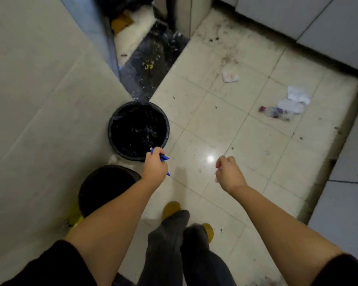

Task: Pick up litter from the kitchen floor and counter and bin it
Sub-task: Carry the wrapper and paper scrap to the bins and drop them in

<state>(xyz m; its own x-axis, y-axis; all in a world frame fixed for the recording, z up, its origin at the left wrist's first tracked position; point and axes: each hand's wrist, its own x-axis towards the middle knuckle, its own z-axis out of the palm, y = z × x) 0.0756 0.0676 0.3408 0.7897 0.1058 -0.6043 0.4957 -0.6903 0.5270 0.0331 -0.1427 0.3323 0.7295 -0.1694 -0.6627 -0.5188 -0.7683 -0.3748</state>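
Left hand point(155, 164) grip around blue litter point(163, 157), beside bin point(112, 129)

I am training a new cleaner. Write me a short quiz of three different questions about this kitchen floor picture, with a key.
1. True or false: the left hand holds blue litter beside the black bin.
2. Which lies nearest the plastic bottle? A) white crumpled paper B) a broom C) a plate
3. Fill in: the bin is lined with a black ____.

Key: 1 true; 2 A; 3 bag.
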